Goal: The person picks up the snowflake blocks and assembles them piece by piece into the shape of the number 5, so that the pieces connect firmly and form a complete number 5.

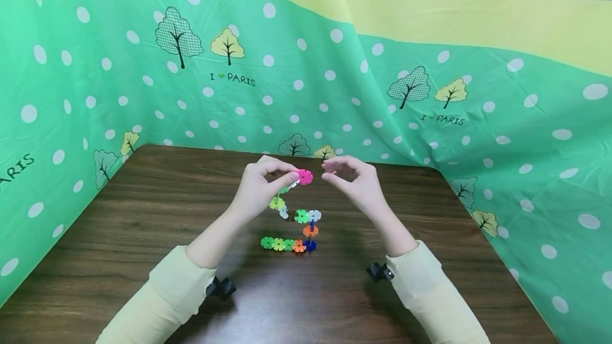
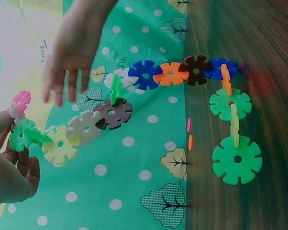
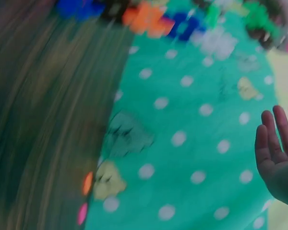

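A chain of notched plastic snowflake discs (image 2: 145,75) in green, yellow, orange, blue, brown and white zigzags between my left hand and the table. My left hand (image 1: 259,187) pinches its upper end between thumb and fingertips, beside a pink disc (image 1: 305,177) and a white disc (image 2: 15,112). Lower down, a row of green, yellow and orange discs (image 1: 278,244) hangs or lies over the tabletop; which one I cannot tell. To the right of the pink disc, apart from it, my right hand (image 1: 359,182) is raised with bent, relaxed fingers (image 3: 283,129) and nothing visible in them.
A loose orange disc (image 3: 88,183) and a loose pink disc (image 3: 82,213) lie near the far edge of the brown wooden table (image 1: 119,227). Behind the table hangs a green and yellow dotted cloth (image 1: 306,68) with printed trees. Black wrist cameras (image 1: 221,287) sit at both cuffs.
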A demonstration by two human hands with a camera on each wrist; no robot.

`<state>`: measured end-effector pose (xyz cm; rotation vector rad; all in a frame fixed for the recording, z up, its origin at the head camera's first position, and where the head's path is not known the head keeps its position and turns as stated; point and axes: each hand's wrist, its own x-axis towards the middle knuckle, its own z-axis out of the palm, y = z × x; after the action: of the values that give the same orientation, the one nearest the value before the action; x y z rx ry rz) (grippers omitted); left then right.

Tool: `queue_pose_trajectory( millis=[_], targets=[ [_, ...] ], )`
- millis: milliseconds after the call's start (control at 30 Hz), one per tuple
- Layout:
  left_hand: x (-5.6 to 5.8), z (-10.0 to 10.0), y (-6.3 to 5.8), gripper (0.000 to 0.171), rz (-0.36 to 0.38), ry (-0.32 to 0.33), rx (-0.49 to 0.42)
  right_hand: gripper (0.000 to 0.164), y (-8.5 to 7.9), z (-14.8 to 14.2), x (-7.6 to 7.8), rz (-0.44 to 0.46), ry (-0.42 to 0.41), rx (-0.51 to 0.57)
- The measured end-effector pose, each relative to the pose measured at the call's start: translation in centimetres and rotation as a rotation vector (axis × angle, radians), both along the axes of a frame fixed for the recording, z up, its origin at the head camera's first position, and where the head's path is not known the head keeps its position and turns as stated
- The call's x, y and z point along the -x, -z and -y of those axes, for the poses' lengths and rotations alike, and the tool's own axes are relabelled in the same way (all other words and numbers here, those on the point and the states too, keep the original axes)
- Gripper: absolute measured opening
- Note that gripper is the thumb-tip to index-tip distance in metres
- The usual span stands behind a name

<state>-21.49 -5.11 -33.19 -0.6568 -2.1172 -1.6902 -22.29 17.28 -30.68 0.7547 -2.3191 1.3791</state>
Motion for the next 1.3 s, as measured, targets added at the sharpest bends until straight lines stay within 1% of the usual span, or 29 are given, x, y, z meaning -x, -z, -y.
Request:
queue_pose_trajectory(
  millis=[67, 200, 267, 400, 533, 700, 833, 967, 1067, 1167, 1300],
  targets=[
    [-0.2, 0.0, 0.0, 0.011, -0.007, 0.000, 0.003, 0.023, 0.9, -1.1, 1.7, 0.017, 0.017, -0.057],
    [-0.3, 0.0, 0.1, 0.010, -0.015, 0.001, -0.002, 0.029, 3.3, -3.4, 5.3, 0.055, 0.041, -0.164],
    [-0.2, 0.0, 0.2, 0.010, -0.019, -0.002, -0.004, 0.032, 4.1, -4.3, 6.7, 0.073, 0.050, -0.214],
    [-0.2, 0.1, 0.3, 0.009, -0.026, 0.001, -0.008, 0.034, 5.5, -5.6, 9.0, 0.094, 0.067, -0.300],
    [-0.3, 0.1, 0.2, 0.008, -0.032, 0.005, 0.002, 0.034, 6.9, -6.6, 11.3, 0.116, 0.071, -0.338],
    [-0.5, 0.1, 0.1, 0.009, -0.040, 0.010, 0.006, 0.035, 8.9, -7.1, 13.9, 0.182, 0.078, -0.377],
    [-0.5, 0.1, 0.2, 0.009, -0.043, 0.008, 0.013, 0.034, 10.4, -7.2, 15.3, 0.221, 0.113, -0.416],
    [-0.4, 0.2, 0.3, 0.009, -0.023, 0.004, 0.025, 0.035, 11.5, -7.1, 16.2, 0.261, 0.139, -0.461],
    [-0.4, 0.2, 0.3, 0.008, -0.005, 0.003, 0.037, 0.039, 11.8, -6.9, 16.6, 0.284, 0.136, -0.492],
    [-0.4, 0.3, 0.3, 0.008, 0.004, -0.002, 0.048, 0.042, 11.9, -6.6, 16.9, 0.280, 0.131, -0.539],
    [-0.4, 0.4, 0.4, 0.007, 0.014, -0.004, 0.051, 0.044, 12.2, -6.2, 17.2, 0.275, 0.151, -0.620]
  ],
)
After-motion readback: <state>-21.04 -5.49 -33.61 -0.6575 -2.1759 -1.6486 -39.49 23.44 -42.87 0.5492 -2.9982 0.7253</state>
